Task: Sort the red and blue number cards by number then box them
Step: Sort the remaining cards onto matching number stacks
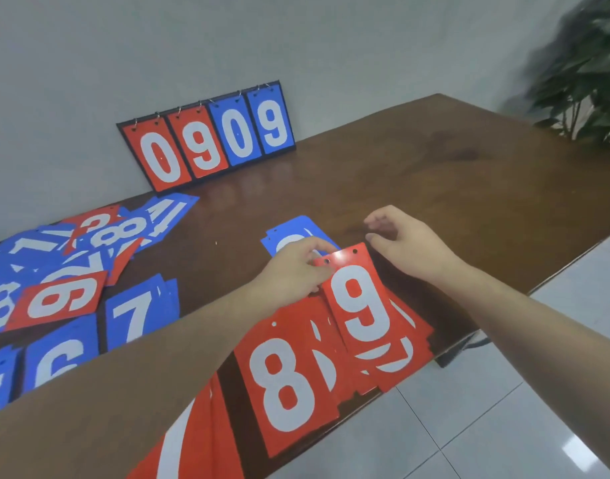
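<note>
Head view: the left hand [296, 267] pinches the top edge of the red 9 card [360, 302] at centre frame, probably to lay it on the red pile [400, 361] beneath. The right hand [407, 247] hovers beside it, fingers loose, holding nothing.

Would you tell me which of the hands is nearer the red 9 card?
Left. The left hand pinches the red 9 card at its top left corner; the right hand hovers just beyond its top right corner.

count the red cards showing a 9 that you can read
3: red 9 under the left hand, one on the scoreboard by the wall, one in the left pile. Stacks may hide more.
</note>
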